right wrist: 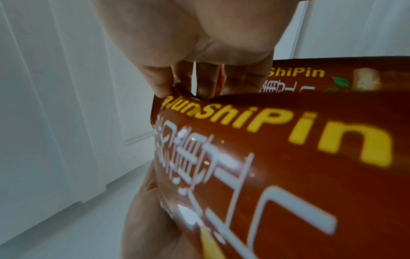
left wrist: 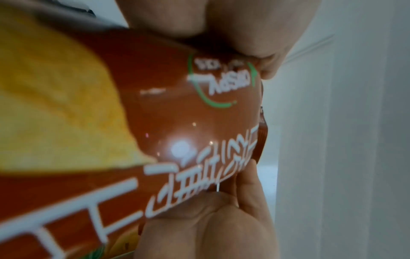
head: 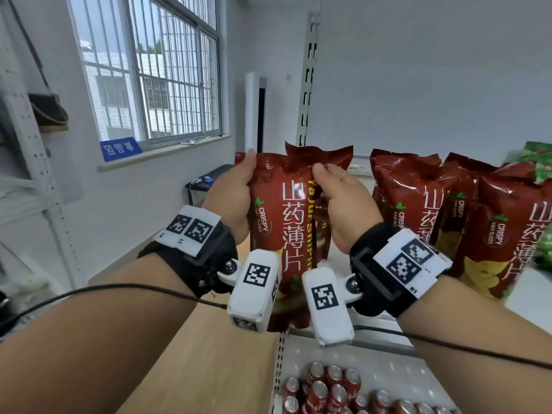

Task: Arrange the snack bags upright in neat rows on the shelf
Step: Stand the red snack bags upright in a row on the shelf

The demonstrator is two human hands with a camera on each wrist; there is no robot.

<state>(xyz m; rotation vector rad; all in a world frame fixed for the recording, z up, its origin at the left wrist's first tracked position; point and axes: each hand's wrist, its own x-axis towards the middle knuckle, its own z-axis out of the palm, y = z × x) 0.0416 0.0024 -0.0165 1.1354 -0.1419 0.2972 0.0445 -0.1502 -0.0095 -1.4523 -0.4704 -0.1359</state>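
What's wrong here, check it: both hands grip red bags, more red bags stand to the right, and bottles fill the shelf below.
One thing: those are cans, not bottles; the head view shows their round metal tops. The rest holds: left hand and right hand grip red bags, and more red bags stand to the right.

The bottom of the front dark-red foil snack bag (head: 295,222) is covered by the white tagged wrist cameras (head: 254,289), so where it sits on the white metal shelf (head: 370,333) is anyone's guess. A second dark-red bag (head: 321,162) behind it only peeks out at the top. Left hand (head: 231,198) fingers go round the back, unseen. Both wrist views are smeary close-ups with soft lettering. The green bag (head: 539,162) and red drink cans (head: 328,389) get chopped by the frame edges.
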